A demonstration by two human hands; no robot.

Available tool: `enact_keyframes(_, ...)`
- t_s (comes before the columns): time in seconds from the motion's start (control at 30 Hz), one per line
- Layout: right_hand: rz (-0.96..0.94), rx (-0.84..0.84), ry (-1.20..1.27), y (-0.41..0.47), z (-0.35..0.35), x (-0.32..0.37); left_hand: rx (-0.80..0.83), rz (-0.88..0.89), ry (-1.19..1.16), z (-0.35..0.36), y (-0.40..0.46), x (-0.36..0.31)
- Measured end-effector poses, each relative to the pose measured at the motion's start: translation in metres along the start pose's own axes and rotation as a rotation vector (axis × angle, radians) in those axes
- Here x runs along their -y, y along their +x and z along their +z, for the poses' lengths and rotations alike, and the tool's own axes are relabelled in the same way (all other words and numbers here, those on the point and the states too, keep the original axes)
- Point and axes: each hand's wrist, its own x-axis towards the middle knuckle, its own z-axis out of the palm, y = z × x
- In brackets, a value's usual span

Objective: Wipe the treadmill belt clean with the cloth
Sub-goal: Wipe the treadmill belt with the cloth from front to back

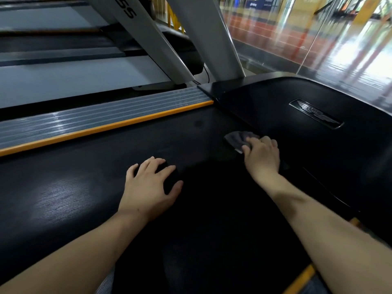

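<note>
Cloth [238, 139] is dark grey-purple, soft, crumpled into a small wad w/ folds on top; a pale tag or edge shows at its near side. No clear long axis, bunched shape, though it spreads a bit wider along the front end of the belt [106, 166] than toward the person. It sits on the belt at the front end, touching or just beside the black motor cover [275, 102], nearer the belt's right edge. Belt is black w/ fine woven texture, a dull light patch near the left edge. Right hand [262, 155] rests on the cloth's near part, fingers curled over it, thumb at its side, gripping and pressing it down. Left hand [148, 185] lies flat on the belt, mid-width, fingers spread and fairly straight, holding nothing. Grey ribbed side rail [95, 122] w/ orange strip [110, 128] runs along the belt's left edge. Winged badge [316, 113] sits on the motor cover. Two silver uprights [212, 39] rise beyond the front left corner.
</note>
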Motion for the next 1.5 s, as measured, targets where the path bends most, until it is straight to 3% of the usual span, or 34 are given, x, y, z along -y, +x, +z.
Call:
enact_keyframes(0.13, -0.317, 0.035, 0.129, -0.079, -0.008, 0.045, 0.008, 0.005, -0.002, -0.002, -0.001, 0.000)
enact_keyframes(0.23, -0.502, 0.065, 0.178, -0.074, -0.012, 0.038, 0.014, 0.016, 0.011, -0.003, -0.001, -0.001)
enact_keyframes(0.3, -0.424, 0.002, 0.044, -0.037, -0.006, 0.017, 0.015, 0.024, 0.017, -0.002, -0.001, 0.000)
enact_keyframes(0.4, -0.079, -0.026, -0.038, 0.007, -0.002, -0.022, 0.014, 0.026, 0.008, -0.001, -0.001, 0.000)
enact_keyframes(0.47, -0.035, -0.022, -0.038, 0.003, -0.001, -0.018, 0.018, 0.024, 0.003, -0.001, 0.000, 0.001)
enact_keyframes(0.53, -0.092, -0.003, -0.005, -0.022, -0.006, 0.001, 0.025, 0.025, -0.003, -0.002, -0.001, 0.001)
enact_keyframes(0.67, -0.381, 0.039, 0.186, -0.091, -0.016, 0.038, 0.036, 0.028, -0.009, -0.005, -0.001, 0.000)
enact_keyframes(0.77, -0.505, 0.060, 0.181, -0.079, -0.022, 0.025, 0.033, 0.026, -0.004, -0.007, -0.001, 0.000)
enact_keyframes(0.83, -0.406, -0.002, 0.072, -0.045, -0.018, -0.001, 0.029, 0.033, 0.006, -0.007, -0.001, -0.001)
enact_keyframes(0.93, -0.071, -0.006, -0.029, -0.003, -0.014, -0.033, 0.014, 0.035, 0.007, -0.006, -0.002, -0.002)
enact_keyframes(1.0, -0.011, -0.011, -0.047, -0.005, -0.012, -0.027, 0.030, 0.031, 0.004, -0.006, -0.001, -0.002)
enact_keyframes(1.2, -0.422, 0.053, 0.195, -0.092, -0.017, 0.032, 0.067, 0.024, -0.016, -0.010, -0.001, -0.003)
enact_keyframes(1.3, -0.515, 0.084, 0.208, -0.074, -0.017, 0.020, 0.056, 0.017, 0.007, -0.010, -0.003, -0.001)
enact_keyframes(1.37, -0.401, 0.014, 0.102, -0.041, -0.013, -0.012, 0.039, 0.016, 0.022, -0.009, -0.002, -0.002)
enact_keyframes(1.43, -0.140, -0.014, 0.020, -0.014, -0.016, -0.038, 0.037, 0.015, 0.017, -0.009, -0.001, -0.004)
enact_keyframes(1.5, -0.023, -0.002, -0.019, -0.013, -0.018, -0.036, 0.041, 0.012, 0.019, -0.008, -0.001, -0.005)
